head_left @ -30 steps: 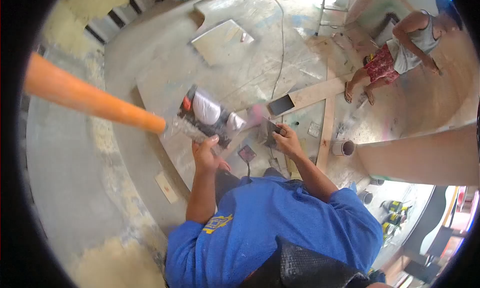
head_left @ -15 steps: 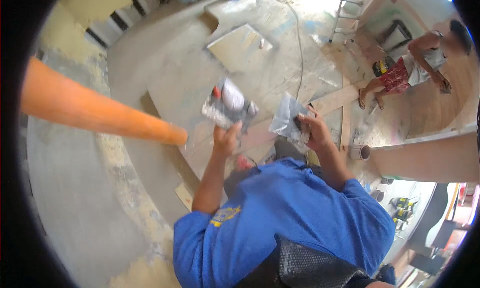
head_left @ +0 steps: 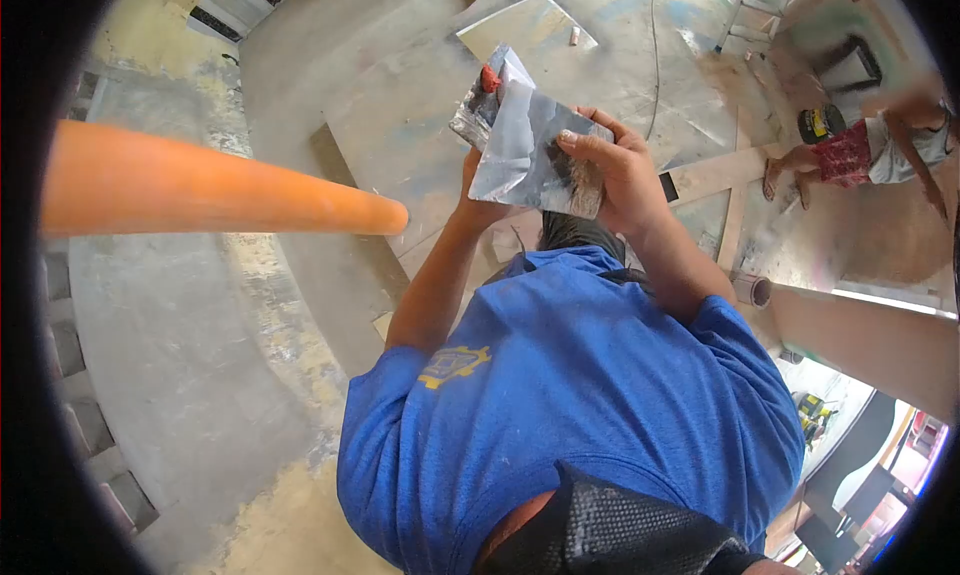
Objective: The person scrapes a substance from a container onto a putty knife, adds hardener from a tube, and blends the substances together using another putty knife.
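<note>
My left hand [head_left: 478, 192] is closed under a small flat plate [head_left: 470, 115] caked with grey and whitish putty. A red blob of paste [head_left: 490, 78] sits near the plate's far edge. My right hand [head_left: 628, 170] grips a wide, thin metal putty spreader [head_left: 523, 143], thumb on its smeared near side and fingers behind it. The spreader's blade overlaps the plate in this view and hides most of it, along with part of my left fingers. Both tools are held up in front of my chest, above the floor.
An orange pole [head_left: 230, 185] slants in from the left. On the floor lie a pale board [head_left: 530, 30] and a cable [head_left: 653, 65]. At right, a person [head_left: 880, 145] is beside a black bucket [head_left: 820, 123]; a ladder [head_left: 757, 13] stands behind. A power tool [head_left: 815, 412] lies lower right.
My hands have come together, bringing the spreader in my right hand across the plate in my left. The white putty mound now is mostly hidden. The view has shifted slightly.
</note>
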